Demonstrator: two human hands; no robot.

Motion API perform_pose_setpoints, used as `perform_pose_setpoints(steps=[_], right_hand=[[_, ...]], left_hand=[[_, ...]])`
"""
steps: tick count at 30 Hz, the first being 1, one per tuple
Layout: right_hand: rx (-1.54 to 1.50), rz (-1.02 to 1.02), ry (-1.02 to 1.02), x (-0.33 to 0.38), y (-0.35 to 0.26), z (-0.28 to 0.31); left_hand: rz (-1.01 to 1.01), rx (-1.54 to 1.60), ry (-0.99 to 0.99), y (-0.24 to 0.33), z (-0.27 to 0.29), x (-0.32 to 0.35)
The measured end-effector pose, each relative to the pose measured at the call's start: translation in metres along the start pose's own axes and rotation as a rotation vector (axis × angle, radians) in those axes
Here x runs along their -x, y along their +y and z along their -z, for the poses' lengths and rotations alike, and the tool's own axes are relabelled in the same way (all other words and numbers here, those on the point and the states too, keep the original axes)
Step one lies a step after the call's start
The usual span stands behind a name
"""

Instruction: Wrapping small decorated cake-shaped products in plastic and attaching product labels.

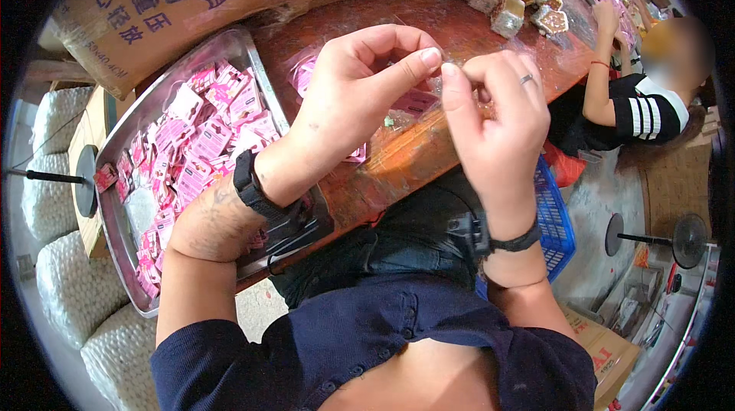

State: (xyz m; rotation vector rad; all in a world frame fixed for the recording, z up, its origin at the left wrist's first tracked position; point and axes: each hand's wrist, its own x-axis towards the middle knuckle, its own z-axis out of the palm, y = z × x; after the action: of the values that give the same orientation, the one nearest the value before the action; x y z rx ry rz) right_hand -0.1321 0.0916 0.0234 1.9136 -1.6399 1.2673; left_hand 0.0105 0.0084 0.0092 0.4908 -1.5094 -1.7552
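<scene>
- Head view, risk: a small piece, if one is pinched between the fingertips, could slip and be lost among the clear film (459,114) on the table (360,17); the likely cause would be a grip by the fingertips alone.
- Head view, second risk: the pink packet (417,101) could be nudged toward the table's near edge if either wrist dropped.
- Head view, left hand (375,78): partly closed, thumb tip against the curled forefinger; whether it has hold of anything cannot be told.
- Head view, right hand (498,109): loosely curled, its thumb tip just beside the left thumb; its hold, too, cannot be told.
- Head view, position: the pink packet lies on the table, below and between the hands, partly hidden; pink cards (203,139) fill much of the tray (140,210), left of the left hand.
</scene>
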Motion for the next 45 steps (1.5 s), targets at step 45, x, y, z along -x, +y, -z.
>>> perform_pose_setpoints(steps=[45], right_hand=[[-1.706,-0.601,0.061,-0.009,-0.029,0.007]], left_hand=[[-1.054,-0.944,0.094,0.043,0.009,0.003]])
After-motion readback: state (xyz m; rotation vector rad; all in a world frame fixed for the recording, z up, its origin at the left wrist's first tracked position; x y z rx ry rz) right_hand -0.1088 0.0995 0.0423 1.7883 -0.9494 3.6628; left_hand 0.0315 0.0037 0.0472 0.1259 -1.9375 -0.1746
